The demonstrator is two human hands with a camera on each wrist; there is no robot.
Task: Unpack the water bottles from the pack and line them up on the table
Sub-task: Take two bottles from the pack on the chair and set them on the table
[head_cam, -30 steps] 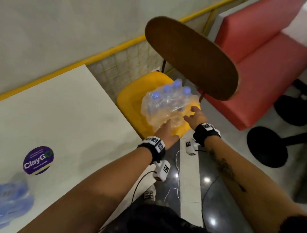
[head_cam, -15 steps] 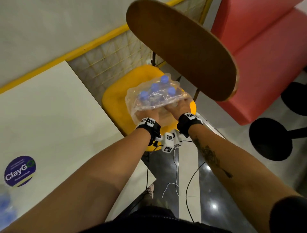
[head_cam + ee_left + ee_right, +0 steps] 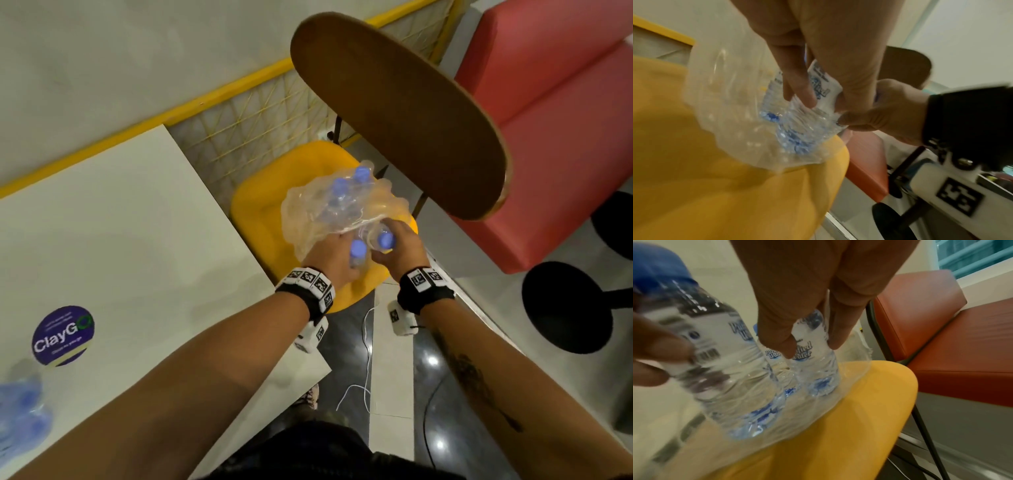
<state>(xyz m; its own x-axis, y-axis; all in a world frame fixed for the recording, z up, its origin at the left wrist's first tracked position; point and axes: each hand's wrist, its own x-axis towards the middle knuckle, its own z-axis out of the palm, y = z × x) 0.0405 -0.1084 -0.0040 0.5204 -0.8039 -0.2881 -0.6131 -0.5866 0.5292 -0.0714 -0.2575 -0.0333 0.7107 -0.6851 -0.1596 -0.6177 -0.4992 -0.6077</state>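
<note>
A clear plastic pack [image 3: 318, 209] with several blue-capped water bottles sits on the yellow chair seat [image 3: 263, 195], its near side torn open. My left hand [image 3: 337, 255] grips one bottle [image 3: 358, 248] by its white label, fingers curled round it [image 3: 824, 92]. My right hand [image 3: 399, 245] grips a second bottle [image 3: 386, 240] the same way [image 3: 812, 352]. Both bottles stand upright at the pack's near edge, bases still on the loose wrap [image 3: 818, 402]. The white table [image 3: 102, 222] lies to the left.
Blurred blue-capped bottles [image 3: 20, 414] stand at the table's near left corner beside a round purple sticker [image 3: 62, 335]. A brown chair back [image 3: 394, 113] leans over the seat. A red bench [image 3: 565, 144], black stool bases [image 3: 567, 306] and floor cables [image 3: 368, 342] lie to the right.
Both hands went from reaching toward the pack to holding its near side, and now each grips a single bottle drawn toward me out of the wrap.
</note>
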